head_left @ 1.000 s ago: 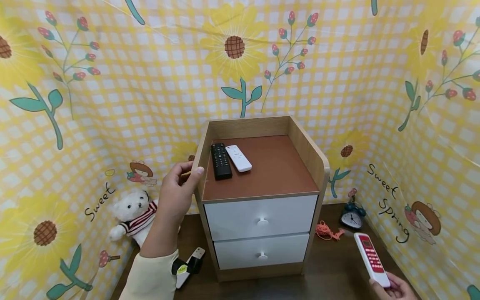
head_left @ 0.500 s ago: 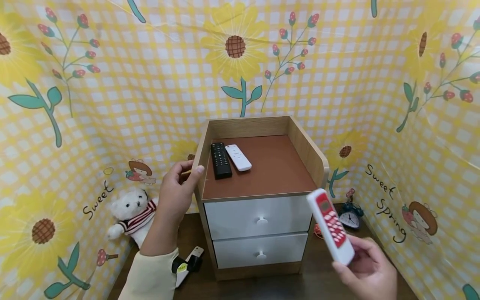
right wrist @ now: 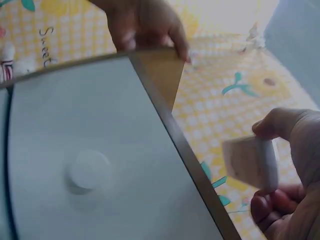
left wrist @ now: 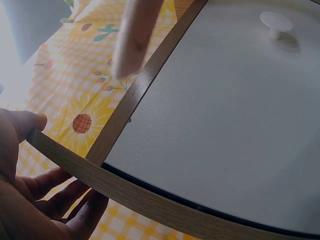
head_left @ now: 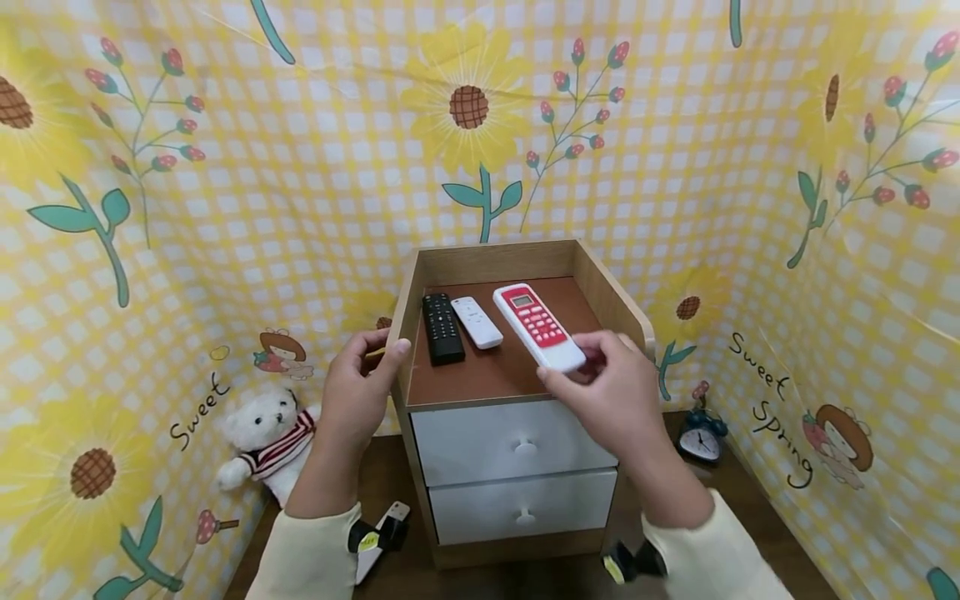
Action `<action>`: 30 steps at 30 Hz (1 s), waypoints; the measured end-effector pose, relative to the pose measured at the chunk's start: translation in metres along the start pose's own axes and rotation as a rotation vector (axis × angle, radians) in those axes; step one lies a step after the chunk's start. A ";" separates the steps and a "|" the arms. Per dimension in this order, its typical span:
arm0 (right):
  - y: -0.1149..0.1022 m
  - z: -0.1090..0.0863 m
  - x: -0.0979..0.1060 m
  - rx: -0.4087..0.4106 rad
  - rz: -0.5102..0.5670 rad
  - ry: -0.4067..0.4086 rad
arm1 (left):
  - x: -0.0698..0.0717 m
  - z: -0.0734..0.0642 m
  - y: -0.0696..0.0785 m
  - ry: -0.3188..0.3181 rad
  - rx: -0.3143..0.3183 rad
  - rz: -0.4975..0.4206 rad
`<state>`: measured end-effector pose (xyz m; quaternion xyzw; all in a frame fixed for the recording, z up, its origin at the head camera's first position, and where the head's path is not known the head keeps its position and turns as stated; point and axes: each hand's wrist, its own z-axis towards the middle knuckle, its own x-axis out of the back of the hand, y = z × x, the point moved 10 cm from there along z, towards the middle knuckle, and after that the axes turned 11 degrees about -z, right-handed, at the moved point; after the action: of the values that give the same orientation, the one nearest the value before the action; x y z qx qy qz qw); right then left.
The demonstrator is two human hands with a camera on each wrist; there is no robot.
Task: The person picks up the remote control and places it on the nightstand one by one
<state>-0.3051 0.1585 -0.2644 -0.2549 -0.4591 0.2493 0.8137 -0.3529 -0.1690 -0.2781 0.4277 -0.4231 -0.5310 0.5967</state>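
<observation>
Remote (head_left: 538, 327), red and white, juts forward from the right hand (head_left: 617, 387), whose thumb and fingers pinch its near end above the brown cabinet top (head_left: 465, 379); the left hand (head_left: 356, 392) grips the left side panel (head_left: 410, 304) between thumb and fingers.

Yellow gingham cloth (head_left: 315, 187) lines three sides here (printed sunflowers (head_left: 468, 107) galore!). Below, a dark-brown surface (head_left: 555, 577) spreads out.

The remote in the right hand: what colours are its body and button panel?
The remote is white with a red button panel; clearest in the head view.
</observation>
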 end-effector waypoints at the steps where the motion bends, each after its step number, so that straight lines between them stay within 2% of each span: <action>1: -0.001 0.011 -0.006 -0.023 -0.023 -0.037 | 0.000 0.000 0.000 -0.002 -0.001 -0.003; 6: 0.004 0.054 -0.032 -0.109 -0.132 -0.171 | -0.001 0.000 -0.001 -0.005 -0.002 0.004; 12: -0.004 0.081 -0.048 -0.106 -0.212 -0.213 | -0.002 -0.001 0.000 -0.008 -0.006 -0.005; 17: -0.011 0.092 -0.060 -0.089 -0.263 -0.259 | -0.001 -0.001 -0.001 -0.002 -0.007 -0.007; 23: -0.008 0.097 -0.072 -0.069 -0.325 -0.304 | -0.002 0.000 -0.002 0.002 -0.015 -0.006; 30: -0.009 0.097 -0.076 -0.028 -0.329 -0.314 | -0.001 0.000 0.001 0.007 -0.031 0.007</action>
<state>-0.4228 0.1209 -0.2619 -0.1460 -0.6188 0.1434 0.7584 -0.3527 -0.1683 -0.2772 0.4185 -0.4144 -0.5339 0.6067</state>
